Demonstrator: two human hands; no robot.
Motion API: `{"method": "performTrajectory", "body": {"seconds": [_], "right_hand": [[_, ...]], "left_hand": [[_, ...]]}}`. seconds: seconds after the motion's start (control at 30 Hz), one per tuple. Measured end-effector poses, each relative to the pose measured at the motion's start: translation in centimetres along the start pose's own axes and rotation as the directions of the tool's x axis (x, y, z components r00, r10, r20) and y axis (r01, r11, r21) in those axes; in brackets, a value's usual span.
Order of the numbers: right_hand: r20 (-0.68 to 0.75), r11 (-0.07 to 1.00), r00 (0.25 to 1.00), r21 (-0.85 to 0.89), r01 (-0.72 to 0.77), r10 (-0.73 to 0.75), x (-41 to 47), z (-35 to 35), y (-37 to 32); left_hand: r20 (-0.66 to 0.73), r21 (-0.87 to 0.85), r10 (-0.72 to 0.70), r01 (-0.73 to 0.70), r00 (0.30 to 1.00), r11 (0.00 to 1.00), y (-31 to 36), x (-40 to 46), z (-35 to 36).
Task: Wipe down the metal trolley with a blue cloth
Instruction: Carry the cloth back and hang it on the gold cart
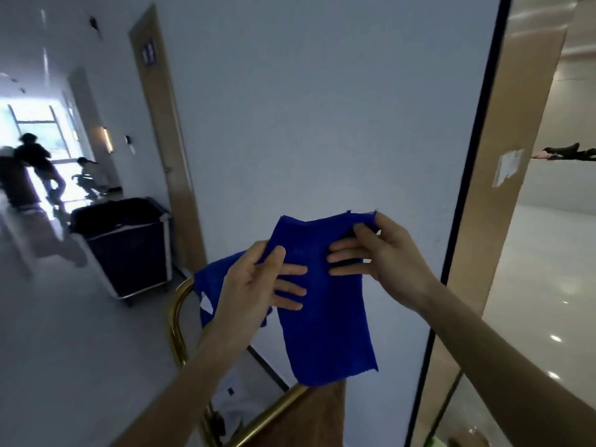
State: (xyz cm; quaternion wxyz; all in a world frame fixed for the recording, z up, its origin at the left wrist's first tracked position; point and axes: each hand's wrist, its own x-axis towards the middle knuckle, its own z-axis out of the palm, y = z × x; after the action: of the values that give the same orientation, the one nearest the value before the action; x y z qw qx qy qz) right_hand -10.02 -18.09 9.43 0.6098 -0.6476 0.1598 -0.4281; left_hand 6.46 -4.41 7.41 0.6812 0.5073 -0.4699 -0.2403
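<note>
- Corridor clutter sits far to the left of the left grip: one dark laundry cart (129, 250), and beyond it two blurred figures near a bright window.
- One metal trolley (178, 321) shows only as a brass-coloured curved rail, below and just left of the left hand (254, 285); how much of it lies under the frame I cannot tell.
- That left hand pinches the blue cloth (325, 304) between thumb and fingers at its upper left part; one loose flap falls away to the left of this grip, over the rail.
- One cloth only, held in the air between the two grips, above the trolley and not yet touching it as far as I can see.
- It looks soft, light and limp: the main panel hangs straight down below the grips under its own weight, so it should fold and bunch easily and will not slip much in bare fingers.
- Best hold, I judge, is a folded pad gathered in the palm, not the edge.
- The right hand (383, 259) pinches the top right corner with thumb over it, its other fingers spread flat on the cloth face.
- Right of that grip stands one dark-edged glass panel (451, 240).
</note>
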Motion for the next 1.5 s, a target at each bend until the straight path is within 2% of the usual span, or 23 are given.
{"method": "performTrajectory", "body": {"seconds": [0.2,0.3,0.43,0.47,0.57,0.67,0.73,0.83,0.93,1.03,1.1,1.17,1.2,1.27,1.37,1.43,1.5], "right_hand": [[0.204,1.000,0.979,-0.024,-0.014,0.019,6.7,1.1,1.7],[0.267,0.998,0.963,-0.057,-0.006,0.021,9.5,1.8,3.5],[0.358,0.989,0.933,-0.148,0.021,0.033,11.7,2.5,6.8],[0.398,0.973,0.917,-0.218,0.081,0.013,12.0,2.5,7.8],[0.571,0.816,0.821,-0.475,0.329,0.001,12.5,2.1,10.3],[0.649,0.666,0.752,-0.613,0.424,0.118,12.7,1.7,12.3],[0.612,0.585,0.774,-0.692,0.422,0.166,12.5,1.7,13.2],[0.572,0.519,0.797,-0.750,0.411,0.195,12.3,2.0,13.7],[0.603,0.495,0.755,-0.753,0.434,0.256,12.4,2.2,13.5],[0.614,0.583,0.749,-0.713,0.390,0.249,12.5,1.1,13.0],[0.608,0.662,0.782,-0.643,0.386,0.134,12.3,-0.2,13.1],[0.540,0.735,0.841,-0.573,0.362,0.007,11.9,-1.7,13.8],[0.500,0.764,0.866,-0.554,0.329,-0.011,11.6,-2.5,14.1],[0.487,0.784,0.873,-0.554,0.282,0.030,11.2,-3.6,14.7],[0.587,0.709,0.804,-0.608,0.357,0.099,11.5,-3.7,14.9],[0.654,0.599,0.747,-0.648,0.471,0.120,11.8,-3.2,14.8],[0.671,0.463,0.728,-0.695,0.550,0.142,12.0,-2.7,15.0]], "left_hand": [[-0.267,0.146,0.030,0.010,0.963,0.989,-0.6,2.0,-0.2],[-0.350,0.237,0.101,-0.017,0.931,0.971,-2.0,3.3,-0.6],[-0.401,0.375,0.084,0.080,0.912,0.923,-4.6,4.5,-1.4],[-0.386,0.456,0.082,0.113,0.919,0.883,-5.4,4.5,-1.8],[-0.291,0.756,0.063,0.190,0.955,0.626,-7.4,4.2,-2.6],[-0.211,0.860,-0.014,0.192,0.977,0.473,-8.6,4.3,-2.7],[-0.210,0.875,-0.065,0.217,0.976,0.433,-8.9,4.5,-2.7],[-0.222,0.882,-0.119,0.251,0.968,0.398,-9.0,4.5,-2.7],[-0.202,0.885,-0.167,0.253,0.965,0.391,-8.7,4.3,-2.7],[-0.146,0.913,-0.123,0.182,0.982,0.365,-8.3,3.6,-3.0],[-0.128,0.922,0.022,0.111,0.992,0.370,-8.1,2.6,-3.5],[-0.130,0.920,0.180,0.050,0.975,0.389,-8.0,1.7,-4.0],[-0.143,0.914,0.217,0.045,0.966,0.404,-8.0,1.4,-4.2],[-0.165,0.895,0.181,0.070,0.969,0.441,-7.9,1.1,-4.4],[-0.147,0.893,0.022,0.123,0.989,0.432,-8.2,1.5,-4.1],[-0.125,0.907,-0.032,0.127,0.992,0.402,-8.4,1.9,-3.6],[-0.117,0.911,-0.033,0.120,0.993,0.394,-8.6,2.1,-3.4]]}}
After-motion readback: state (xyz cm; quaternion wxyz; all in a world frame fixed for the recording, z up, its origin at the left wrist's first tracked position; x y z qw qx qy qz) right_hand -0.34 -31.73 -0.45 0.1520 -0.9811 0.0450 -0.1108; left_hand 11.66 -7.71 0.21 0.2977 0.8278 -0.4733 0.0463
